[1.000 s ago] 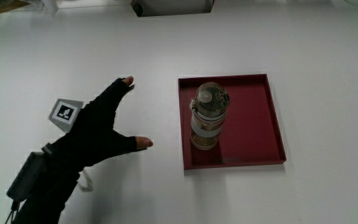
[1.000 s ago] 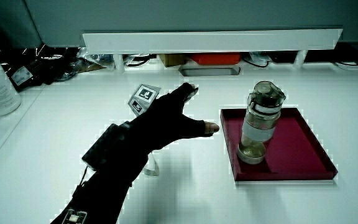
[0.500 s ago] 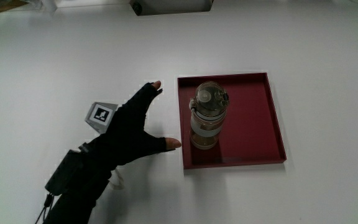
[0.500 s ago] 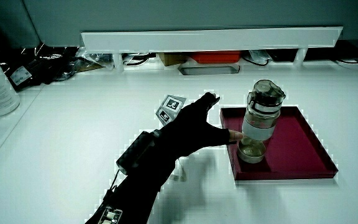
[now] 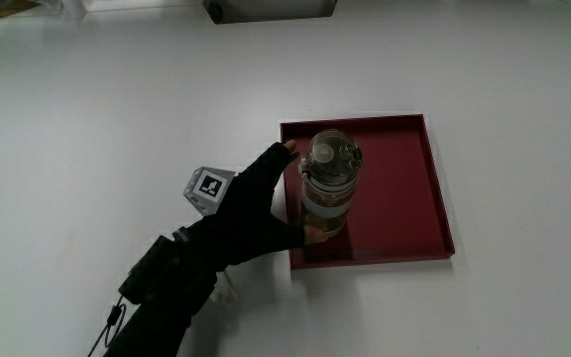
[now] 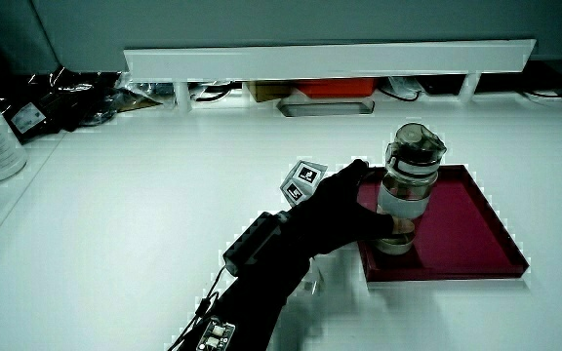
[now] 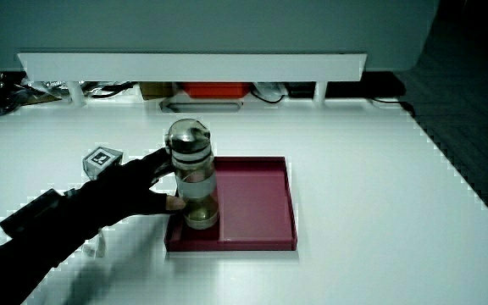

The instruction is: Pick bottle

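The hand (image 5: 251,203), fingers spread and grasping nothing, lies at the rim of the red tray (image 5: 404,198) near mid-frame, beside the upright bottle (image 5: 327,188) standing in it, judged rigid, smooth, fairly light and best gripped round its pale middle band.

Bottle (image 5: 328,184) upright in tray (image 5: 404,198), hand (image 5: 251,210) perhaps touching.

**White table, low partition, cluttered edge**

I see a white table (image 5: 87,109) under even light. A low white partition (image 6: 330,60) runs along it, with cables (image 6: 76,88) and an orange box (image 6: 335,89) beneath. A grey wall (image 7: 185,25) rises above.
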Demonstrator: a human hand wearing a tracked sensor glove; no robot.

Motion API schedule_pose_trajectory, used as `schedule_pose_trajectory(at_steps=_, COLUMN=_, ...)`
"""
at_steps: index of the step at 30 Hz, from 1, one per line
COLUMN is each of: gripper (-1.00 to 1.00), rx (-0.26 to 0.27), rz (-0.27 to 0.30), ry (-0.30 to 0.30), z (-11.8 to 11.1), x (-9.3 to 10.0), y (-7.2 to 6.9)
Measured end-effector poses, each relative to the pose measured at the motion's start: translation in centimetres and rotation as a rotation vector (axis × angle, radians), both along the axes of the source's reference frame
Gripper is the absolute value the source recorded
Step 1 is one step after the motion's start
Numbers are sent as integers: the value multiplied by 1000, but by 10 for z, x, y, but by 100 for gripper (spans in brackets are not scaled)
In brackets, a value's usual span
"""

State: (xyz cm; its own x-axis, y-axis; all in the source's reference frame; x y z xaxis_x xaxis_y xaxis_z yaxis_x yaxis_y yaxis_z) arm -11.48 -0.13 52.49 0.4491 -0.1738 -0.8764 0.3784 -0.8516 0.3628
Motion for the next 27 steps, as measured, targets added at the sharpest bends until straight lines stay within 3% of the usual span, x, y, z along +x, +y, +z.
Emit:
schedule_pose_trajectory(at_steps=13, gripper=0, rx=9, rz=-14, ry=49, z=10, x=21, y=1)
schedule_pose_trajectory(at_steps=21, gripper=0, rx=17, rz=-8, ry=30, z=10, x=24, y=1)
schedule_pose_trajectory(at_steps=27, gripper=0, rx=35, rz=-43, ry=69, z=14, x=20, y=4)
